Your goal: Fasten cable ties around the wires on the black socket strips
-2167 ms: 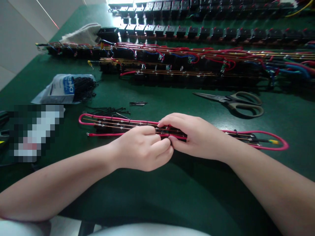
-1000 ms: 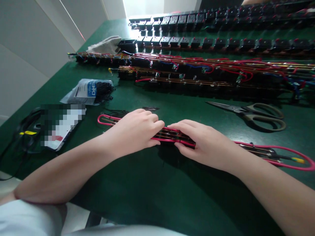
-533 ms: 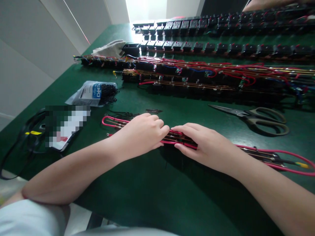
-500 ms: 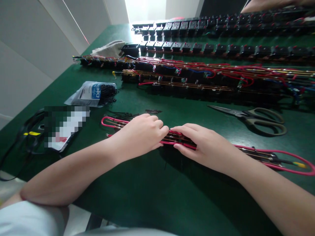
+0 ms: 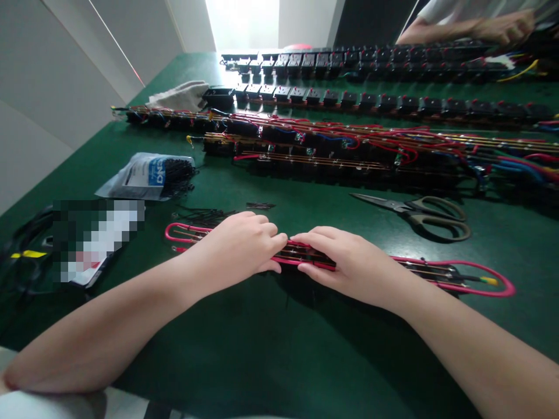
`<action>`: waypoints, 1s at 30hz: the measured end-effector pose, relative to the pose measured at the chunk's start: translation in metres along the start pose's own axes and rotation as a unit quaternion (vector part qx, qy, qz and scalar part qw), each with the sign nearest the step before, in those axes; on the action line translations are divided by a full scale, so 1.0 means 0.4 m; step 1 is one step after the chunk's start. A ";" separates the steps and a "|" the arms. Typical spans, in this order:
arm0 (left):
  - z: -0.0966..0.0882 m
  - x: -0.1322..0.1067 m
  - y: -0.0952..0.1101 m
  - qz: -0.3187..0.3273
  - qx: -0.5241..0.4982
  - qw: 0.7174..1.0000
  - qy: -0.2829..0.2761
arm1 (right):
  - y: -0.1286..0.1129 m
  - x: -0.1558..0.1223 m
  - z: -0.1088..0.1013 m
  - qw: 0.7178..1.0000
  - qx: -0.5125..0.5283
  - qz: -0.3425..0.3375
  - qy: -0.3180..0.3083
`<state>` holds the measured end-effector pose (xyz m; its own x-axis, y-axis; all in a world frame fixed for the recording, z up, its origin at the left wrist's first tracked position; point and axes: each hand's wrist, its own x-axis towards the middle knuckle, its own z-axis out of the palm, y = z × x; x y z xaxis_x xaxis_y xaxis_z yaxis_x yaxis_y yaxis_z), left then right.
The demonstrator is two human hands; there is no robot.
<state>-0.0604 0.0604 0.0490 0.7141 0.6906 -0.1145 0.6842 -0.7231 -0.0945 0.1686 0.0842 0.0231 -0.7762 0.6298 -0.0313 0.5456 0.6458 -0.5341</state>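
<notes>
L hand [image 5: 244,250] moved left; wired strip [image 5: 299,254] within R grip [image 5: 356,265]

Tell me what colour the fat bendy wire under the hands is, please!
The fat bendy wire is pinkish red, seen best in the head view.

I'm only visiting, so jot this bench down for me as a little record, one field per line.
Left hand: over the wired strip, thumb at its near edge
Right hand: around the same strip, further right
Strip: black, with red cable looping past both ends
Scissors: beyond the right hand, tips pointing left
Bag: black ties poking out its right side
Far side: another person's hand
Surface: green table
</notes>
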 end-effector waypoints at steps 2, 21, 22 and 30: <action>-0.002 0.001 -0.004 -0.002 -0.011 1.000 -0.024 | -0.002 0.000 -0.002 1.000 -0.002 0.002 -0.003; -0.065 -0.081 -0.063 -0.199 -0.077 0.958 -0.194 | -0.012 -0.005 -0.013 1.000 0.002 0.014 -0.023; -0.069 -0.080 -0.061 -0.205 -0.078 0.956 -0.197 | -0.013 -0.006 -0.014 1.000 0.001 0.015 -0.024; -0.072 -0.088 -0.067 -0.188 -0.098 0.965 -0.156 | -0.023 -0.016 -0.012 1.000 -0.021 0.005 0.010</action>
<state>-0.0996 0.0558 0.0840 0.3520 0.8441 -0.4044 0.9226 -0.3858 -0.0022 0.1701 0.0764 0.0325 -0.7641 0.6448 -0.0194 0.5666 0.6564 -0.4981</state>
